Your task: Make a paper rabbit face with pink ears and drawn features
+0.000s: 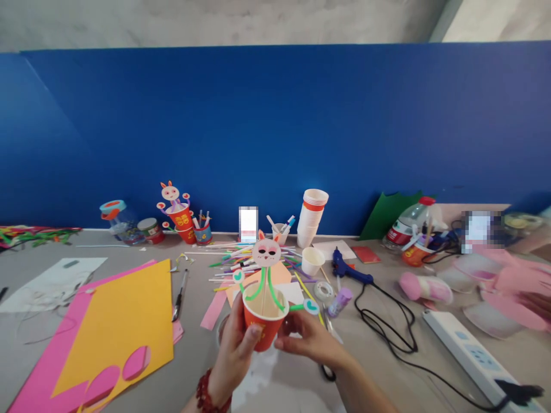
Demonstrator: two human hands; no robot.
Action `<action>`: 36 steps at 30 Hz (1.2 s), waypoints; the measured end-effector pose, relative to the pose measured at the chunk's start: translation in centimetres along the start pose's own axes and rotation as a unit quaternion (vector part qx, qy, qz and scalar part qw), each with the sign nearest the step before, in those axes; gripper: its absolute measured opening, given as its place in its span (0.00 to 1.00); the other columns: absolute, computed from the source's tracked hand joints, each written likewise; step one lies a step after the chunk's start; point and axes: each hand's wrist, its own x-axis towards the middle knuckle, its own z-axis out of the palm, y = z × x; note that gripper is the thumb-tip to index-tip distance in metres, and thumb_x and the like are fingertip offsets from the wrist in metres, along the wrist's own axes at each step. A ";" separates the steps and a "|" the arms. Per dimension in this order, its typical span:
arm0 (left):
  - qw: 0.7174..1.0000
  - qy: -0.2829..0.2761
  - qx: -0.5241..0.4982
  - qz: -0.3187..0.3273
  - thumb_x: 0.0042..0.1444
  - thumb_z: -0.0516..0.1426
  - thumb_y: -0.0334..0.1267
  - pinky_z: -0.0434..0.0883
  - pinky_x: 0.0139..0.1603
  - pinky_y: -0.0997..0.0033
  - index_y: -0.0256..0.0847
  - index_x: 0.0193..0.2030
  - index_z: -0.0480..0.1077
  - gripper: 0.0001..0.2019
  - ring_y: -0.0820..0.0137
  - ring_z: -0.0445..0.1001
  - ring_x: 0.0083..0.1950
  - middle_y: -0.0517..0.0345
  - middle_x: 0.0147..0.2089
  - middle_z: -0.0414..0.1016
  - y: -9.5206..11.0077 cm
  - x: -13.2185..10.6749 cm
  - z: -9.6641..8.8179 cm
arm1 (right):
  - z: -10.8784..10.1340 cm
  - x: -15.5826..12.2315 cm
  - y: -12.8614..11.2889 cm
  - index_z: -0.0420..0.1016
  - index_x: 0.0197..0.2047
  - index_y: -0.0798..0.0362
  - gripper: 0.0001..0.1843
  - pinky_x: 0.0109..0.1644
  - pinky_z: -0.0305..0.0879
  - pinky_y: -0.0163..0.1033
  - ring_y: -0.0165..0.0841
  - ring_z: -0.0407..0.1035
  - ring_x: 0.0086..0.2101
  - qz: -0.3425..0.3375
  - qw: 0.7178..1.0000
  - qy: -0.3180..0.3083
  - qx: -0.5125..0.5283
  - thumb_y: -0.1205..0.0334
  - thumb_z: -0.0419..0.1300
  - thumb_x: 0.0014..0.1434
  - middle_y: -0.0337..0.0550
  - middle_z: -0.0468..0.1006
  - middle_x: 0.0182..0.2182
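Observation:
My left hand (237, 338) is wrapped around a red paper cup (266, 328), held up over the table at lower middle. From its mouth rises a paper bunny head (266, 253) on a thin stick, its eyes dark. Green pipe cleaner arms (271, 287) curve out over the rim and end in round white paws with green marks. My right hand (303, 337) is at the cup's lower right, fingers curled against it below the right paw (311, 307). Some of its fingertips are hidden behind the cup.
Yellow cardboard (124, 321) with cut-out holes lies left. Behind stand a finished bunny cup (181, 217) and stacked white cups (310, 223). Right are a blue glue gun (349, 268), its black cord, a glue stick (340, 302), a power strip (469, 355) and another person's hand (536, 304).

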 end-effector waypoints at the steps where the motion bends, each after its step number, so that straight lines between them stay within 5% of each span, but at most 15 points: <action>1: 1.000 0.002 -0.004 -0.005 0.62 0.56 0.51 0.66 0.63 0.60 0.49 0.68 0.57 0.29 0.55 0.66 0.65 0.50 0.64 0.67 0.2 0.0 0.0 | 0.5 0.0 0.2 0.75 0.41 0.54 0.21 0.38 0.67 0.38 0.32 0.68 0.33 -0.006 1.000 0.009 -0.016 0.53 0.73 0.48 0.41 0.75 0.33; 5: 0.999 -0.001 -0.043 -0.033 0.56 0.61 0.54 0.67 0.63 0.57 0.48 0.67 0.57 0.34 0.51 0.64 0.66 0.48 0.65 0.65 1.5 0.2 -0.1 | 1.8 0.0 0.4 0.74 0.47 0.54 0.26 0.42 0.70 0.42 0.37 0.72 0.38 -0.030 0.999 0.013 -0.023 0.50 0.72 0.49 0.49 0.77 0.44; 10: 0.988 -0.083 -0.070 -0.113 0.52 0.65 0.49 0.68 0.61 0.50 0.46 0.67 0.58 0.37 0.47 0.67 0.63 0.45 0.65 0.66 2.4 0.0 -0.8 | 1.8 -0.3 1.2 0.77 0.45 0.54 0.24 0.44 0.71 0.46 0.41 0.73 0.38 -0.014 0.999 0.026 -0.044 0.47 0.71 0.50 0.50 0.80 0.40; 15: 0.988 -0.095 -0.047 -0.116 0.50 0.67 0.45 0.63 0.66 0.49 0.47 0.67 0.60 0.38 0.47 0.61 0.67 0.46 0.67 0.63 2.3 0.6 -2.4 | 1.4 0.1 1.7 0.77 0.48 0.51 0.25 0.44 0.70 0.44 0.40 0.73 0.38 -0.031 0.998 0.056 -0.020 0.43 0.67 0.53 0.49 0.79 0.41; 22: 0.997 0.068 0.004 -0.035 0.50 0.67 0.43 0.71 0.59 0.54 0.42 0.62 0.63 0.33 0.52 0.71 0.60 0.44 0.61 0.70 3.1 7.9 -9.1 | 1.1 1.0 1.6 0.78 0.44 0.53 0.19 0.37 0.65 0.37 0.33 0.68 0.33 -0.029 0.997 0.078 -0.005 0.48 0.65 0.57 0.44 0.75 0.33; 28: 0.977 0.200 0.073 0.008 0.48 0.66 0.47 0.72 0.56 0.55 0.39 0.55 0.66 0.30 0.57 0.74 0.55 0.46 0.55 0.74 0.2 13.9 -16.4 | 1.2 1.2 2.5 0.78 0.42 0.55 0.18 0.35 0.64 0.37 0.32 0.67 0.30 0.005 0.998 0.059 -0.019 0.49 0.64 0.57 0.43 0.76 0.31; 36: 0.963 0.238 0.126 0.024 0.47 0.66 0.48 0.73 0.54 0.55 0.37 0.54 0.66 0.30 0.59 0.76 0.51 0.46 0.53 0.75 -0.6 17.5 -19.8 | 1.0 1.5 2.6 0.78 0.39 0.54 0.16 0.33 0.64 0.35 0.31 0.68 0.28 0.019 0.998 0.053 -0.041 0.50 0.63 0.56 0.42 0.77 0.29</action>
